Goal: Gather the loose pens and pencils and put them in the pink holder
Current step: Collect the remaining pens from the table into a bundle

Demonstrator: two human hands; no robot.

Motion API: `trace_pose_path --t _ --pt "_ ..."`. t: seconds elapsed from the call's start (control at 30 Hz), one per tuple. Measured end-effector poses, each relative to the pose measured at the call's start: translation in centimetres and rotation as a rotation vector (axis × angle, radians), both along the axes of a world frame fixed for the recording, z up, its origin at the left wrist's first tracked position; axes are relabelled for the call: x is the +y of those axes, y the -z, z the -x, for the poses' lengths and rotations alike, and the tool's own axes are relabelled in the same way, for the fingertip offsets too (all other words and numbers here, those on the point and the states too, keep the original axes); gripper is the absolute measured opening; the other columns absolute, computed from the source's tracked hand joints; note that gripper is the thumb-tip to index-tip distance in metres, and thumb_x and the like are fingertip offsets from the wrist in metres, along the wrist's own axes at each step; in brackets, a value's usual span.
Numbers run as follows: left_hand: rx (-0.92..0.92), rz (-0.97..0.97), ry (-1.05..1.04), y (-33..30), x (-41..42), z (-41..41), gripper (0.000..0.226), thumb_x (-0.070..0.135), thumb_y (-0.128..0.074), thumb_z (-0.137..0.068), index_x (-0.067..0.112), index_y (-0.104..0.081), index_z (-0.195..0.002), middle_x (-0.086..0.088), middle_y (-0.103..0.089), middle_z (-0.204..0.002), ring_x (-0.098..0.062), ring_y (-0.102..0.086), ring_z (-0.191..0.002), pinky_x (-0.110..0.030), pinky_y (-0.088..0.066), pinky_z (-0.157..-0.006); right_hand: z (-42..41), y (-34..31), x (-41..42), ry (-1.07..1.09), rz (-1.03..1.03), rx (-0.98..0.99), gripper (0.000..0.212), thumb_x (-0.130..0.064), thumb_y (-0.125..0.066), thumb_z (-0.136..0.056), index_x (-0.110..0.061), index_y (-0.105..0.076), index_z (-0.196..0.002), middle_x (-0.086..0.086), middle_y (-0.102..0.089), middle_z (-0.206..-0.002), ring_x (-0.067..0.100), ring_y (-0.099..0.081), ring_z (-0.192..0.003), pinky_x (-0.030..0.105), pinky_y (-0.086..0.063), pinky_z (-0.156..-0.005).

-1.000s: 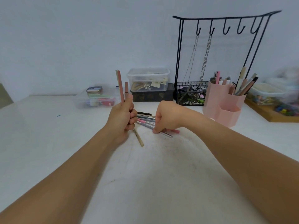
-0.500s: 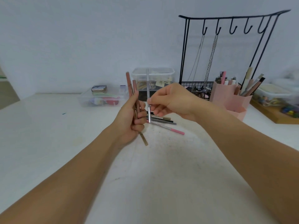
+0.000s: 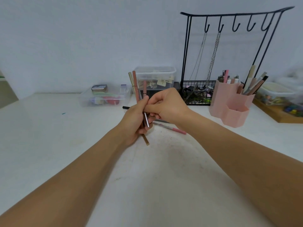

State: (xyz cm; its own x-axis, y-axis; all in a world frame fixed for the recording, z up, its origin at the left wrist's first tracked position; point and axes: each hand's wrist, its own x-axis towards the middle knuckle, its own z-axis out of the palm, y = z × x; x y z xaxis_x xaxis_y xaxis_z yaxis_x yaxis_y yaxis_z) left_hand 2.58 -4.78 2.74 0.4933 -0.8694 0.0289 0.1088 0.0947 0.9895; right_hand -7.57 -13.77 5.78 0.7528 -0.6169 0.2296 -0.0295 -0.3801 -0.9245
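The step in hand looks like gathering: the left hand [image 3: 133, 119] grips a small bundle of pens [image 3: 138, 90] upright above the table [image 3: 49, 145], its fingers curled round the shafts, tops fanning out above the fist and lower ends poking out below. The right hand [image 3: 165, 106] is pressed up against it, fingers curled and thumb laid against the bundle, apparently tucking one more pen in among the rest; whether it pinches that pen itself or only steadies the bundle, I cannot tell for sure, though it reads as a pinch.

More remain loose on the table just behind and right of the hands: a silver pen with a pink end [image 3: 170, 128], another partly hidden by the right hand, and a black pen [image 3: 126, 107] peeping out on the left. The pink holder [image 3: 232, 102] stands well apart to the right, already holding several pens.

Next, I judge, the right hand must let go and reach down for the silver pen while the left keeps the bundle tight. Both forearms stretch forward and meet at the middle, the right wrist bent inward.
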Motion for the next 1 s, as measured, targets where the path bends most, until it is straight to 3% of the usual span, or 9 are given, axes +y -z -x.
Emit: trace_pose_path --t 0.17,0.3,0.4,0.5,0.63,0.77,0.83,1.0 --pt "-0.042 0.007 -0.001 0.1 0.2 -0.1 0.056 0.056 -0.041 -0.103 0.016 -0.070 -0.078 -0.005 -0.059 -0.060 -0.018 -0.060 -0.048 -0.020 -0.031 -0.035 0.7 -1.0 -0.6 -0.089 0.042 0.087 0.006 -0.007 -0.078 -0.083 -0.002 -0.075 -0.085 0.016 -0.073 -0.066 0.010 -0.064 -0.050 0.017 -0.045 -0.043" --pt "-0.010 0.018 -0.068 -0.1 0.3 -0.9 0.041 0.056 -0.047 -0.101 0.019 -0.051 -0.083 0.001 -0.052 -0.054 -0.017 -0.055 -0.047 -0.021 -0.032 -0.035 1.4 -1.8 -2.3 0.041 0.170 0.231 0.009 -0.022 -0.080 -0.084 -0.014 -0.076 -0.084 0.003 -0.077 -0.075 0.009 -0.067 -0.057 0.021 -0.051 -0.050" --pt "0.027 0.008 -0.113 -0.3 0.5 -1.4 0.038 0.053 -0.051 -0.100 0.021 -0.047 -0.080 0.005 -0.039 -0.055 -0.009 -0.042 -0.044 -0.020 -0.029 -0.034 1.9 -1.3 -3.0 0.012 0.481 0.591 0.022 -0.030 -0.081 -0.082 -0.008 -0.077 -0.080 0.008 -0.075 -0.073 0.014 -0.066 -0.061 0.030 -0.057 -0.062" --pt "0.059 -0.027 -0.166 -0.5 0.5 -1.9 0.046 0.055 -0.057 -0.097 0.026 -0.042 -0.064 0.008 -0.032 -0.052 -0.008 -0.028 -0.041 -0.019 -0.023 -0.032 2.1 -0.6 -2.8 -0.007 0.550 0.725 0.033 -0.034 -0.083 -0.079 -0.002 -0.077 -0.081 0.014 -0.075 -0.081 0.021 -0.064 -0.070 0.040 -0.058 -0.077" --pt "0.062 -0.060 -0.162 -0.2 0.3 -2.0 0.055 0.056 -0.059 -0.096 0.026 -0.039 -0.054 0.006 -0.035 -0.049 -0.010 -0.031 -0.039 -0.019 -0.023 -0.032 2.0 -0.5 -2.7 -0.024 0.545 0.738 0.031 -0.030 -0.080 -0.083 0.001 -0.075 -0.084 0.017 -0.075 -0.086 0.022 -0.059 -0.070 0.040 -0.057 -0.076" --pt "0.059 -0.072 -0.163 -0.2 0.2 -1.7 0.055 0.061 -0.053 -0.096 0.022 -0.039 -0.060 0.002 -0.043 -0.047 -0.016 -0.047 -0.040 -0.021 -0.033 -0.035 2.6 -1.4 -3.0 -0.071 0.384 0.694 0.030 -0.024 -0.076 -0.087 0.005 -0.072 -0.078 0.011 -0.064 -0.065 0.021 -0.051 -0.059 0.030 -0.046 -0.056" --pt "0.073 -0.069 -0.151 -0.4 0.2 -1.5 0.056 0.063 -0.054 -0.095 0.024 -0.039 -0.058 0.003 -0.039 -0.047 -0.016 -0.044 -0.040 -0.022 -0.036 -0.037 2.9 -2.1 -3.4 -0.098 0.207 0.558 0.021 -0.019 -0.075 -0.089 -0.003 -0.074 -0.076 0.005 -0.065 -0.062 0.015 -0.052 -0.054 0.024 -0.046 -0.051" --pt "0.084 -0.044 -0.104 -0.6 0.4 -1.4 0.061 0.062 -0.063 -0.090 0.027 -0.033 -0.050 0.008 -0.024 -0.050 -0.010 -0.019 -0.041 -0.021 -0.019 -0.033 2.4 -3.3 -2.5 -0.205 -0.064 0.169 0.012 -0.012 -0.068 -0.093 -0.003 -0.071 -0.086 0.008 -0.070 -0.071 0.013 -0.061 -0.055 0.020 -0.051 -0.050"
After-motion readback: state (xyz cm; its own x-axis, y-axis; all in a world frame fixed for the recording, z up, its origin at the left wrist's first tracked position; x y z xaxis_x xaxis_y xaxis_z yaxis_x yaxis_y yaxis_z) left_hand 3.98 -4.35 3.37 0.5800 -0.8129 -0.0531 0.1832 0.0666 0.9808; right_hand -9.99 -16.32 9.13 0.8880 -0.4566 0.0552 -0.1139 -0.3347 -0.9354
